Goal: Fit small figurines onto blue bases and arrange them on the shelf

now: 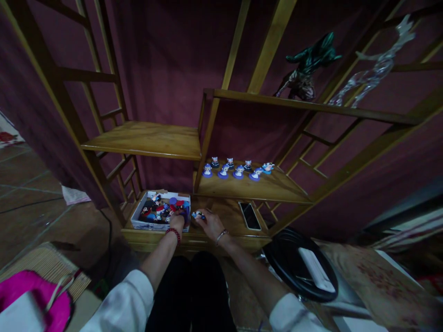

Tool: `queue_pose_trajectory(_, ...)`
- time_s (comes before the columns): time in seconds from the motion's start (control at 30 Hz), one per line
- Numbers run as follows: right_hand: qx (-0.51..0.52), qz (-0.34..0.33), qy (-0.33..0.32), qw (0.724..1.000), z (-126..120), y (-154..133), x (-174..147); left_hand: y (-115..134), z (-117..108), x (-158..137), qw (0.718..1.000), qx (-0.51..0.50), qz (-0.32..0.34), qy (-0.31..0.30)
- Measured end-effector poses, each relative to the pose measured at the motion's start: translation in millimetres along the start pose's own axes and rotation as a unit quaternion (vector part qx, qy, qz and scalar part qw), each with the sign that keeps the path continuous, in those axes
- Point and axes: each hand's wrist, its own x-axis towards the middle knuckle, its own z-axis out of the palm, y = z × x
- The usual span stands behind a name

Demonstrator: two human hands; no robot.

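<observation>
My right hand (212,224) pinches a small figurine (198,215) in white, blue and dark colours, just right of a white cardboard box (152,226). My left hand (177,222) reaches over the box's right end, its fingertips down among the toys and hidden. Inside the box lie several jumbled figurines (159,210) in red, black, blue and white. On the raised shelf (238,189) several purple-and-white figurines (238,172) stand in a front row, with dark-based ones (230,162) behind. A light blue and pink figurine (267,168) stands at the right end of these rows.
A phone (250,216) lies on the lower board to the right. Bare wood shows on the left shelf (145,138). Above right stand a green figure statue (306,69) and a clear deer ornament (375,69). A black round-seated stool (301,265) is at my right.
</observation>
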Motion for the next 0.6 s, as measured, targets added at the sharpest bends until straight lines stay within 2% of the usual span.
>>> queue_pose_trajectory(0.1,0.016,0.0,-0.005,1.0,7,4,1,-5,-1,14,0.999,0.049,-0.006,-0.02)
queue_pose_trajectory(0.23,0.025,0.004,-0.007,1.0,11,5,2,-11,-4,27,0.99,0.132,0.026,-0.042)
queue_pose_trajectory(0.43,0.033,0.024,-0.012,0.999,16,4,5,-7,-7,44,0.952,0.279,0.086,-0.088)
queue_pose_trajectory(0.6,0.061,0.034,-0.009,0.998,20,8,3,1,-5,55,0.928,0.333,0.105,-0.131)
